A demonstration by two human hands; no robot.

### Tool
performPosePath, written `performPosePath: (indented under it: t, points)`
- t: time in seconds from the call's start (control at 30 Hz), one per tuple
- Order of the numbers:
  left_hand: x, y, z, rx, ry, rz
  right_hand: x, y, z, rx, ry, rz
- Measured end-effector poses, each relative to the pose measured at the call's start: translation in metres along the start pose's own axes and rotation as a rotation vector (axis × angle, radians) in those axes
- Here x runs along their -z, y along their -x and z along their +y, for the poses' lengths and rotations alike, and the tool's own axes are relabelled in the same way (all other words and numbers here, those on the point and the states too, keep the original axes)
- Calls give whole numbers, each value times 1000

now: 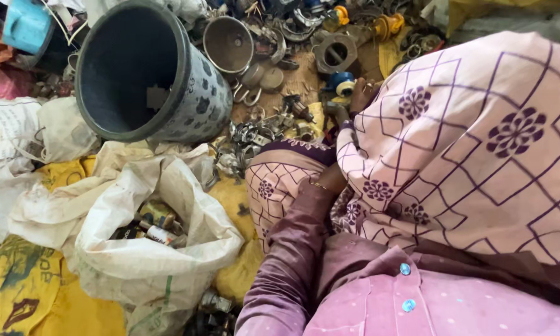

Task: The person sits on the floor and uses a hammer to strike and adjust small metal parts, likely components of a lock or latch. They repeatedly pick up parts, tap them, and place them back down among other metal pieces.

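Although a patterned pink shawl [479, 143] covers most of the near right, the left forearm in its mauve sleeve [292, 261] shows nearest; the left hand is hidden under the cloth, so its grip cannot be told. To the near left, a white woven sack [162, 249] lies open-mouthed, exposing small cans inside. Farther off, the right hand [362, 93] reaches into the scrap metal pile [274, 124], fingers near a blue fitting [342, 82]; whether it grips anything cannot be told. Beyond, a dark patterned bucket [149, 68] lies tipped, mouth toward the viewer.
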State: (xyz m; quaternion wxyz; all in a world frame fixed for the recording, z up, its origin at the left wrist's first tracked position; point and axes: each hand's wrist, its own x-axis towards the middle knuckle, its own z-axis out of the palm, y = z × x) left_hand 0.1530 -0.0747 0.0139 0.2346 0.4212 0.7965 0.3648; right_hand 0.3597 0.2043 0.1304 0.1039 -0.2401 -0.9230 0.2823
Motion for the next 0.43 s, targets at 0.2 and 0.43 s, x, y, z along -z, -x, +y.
performPosePath:
  t: [0.2, 0.43]
  points:
    - [8, 18, 16, 4, 29, 19, -3, -14, 2, 45, -19, 23]
    - [28, 18, 62, -91, -27, 172, 8, -42, -18, 110, -26, 49]
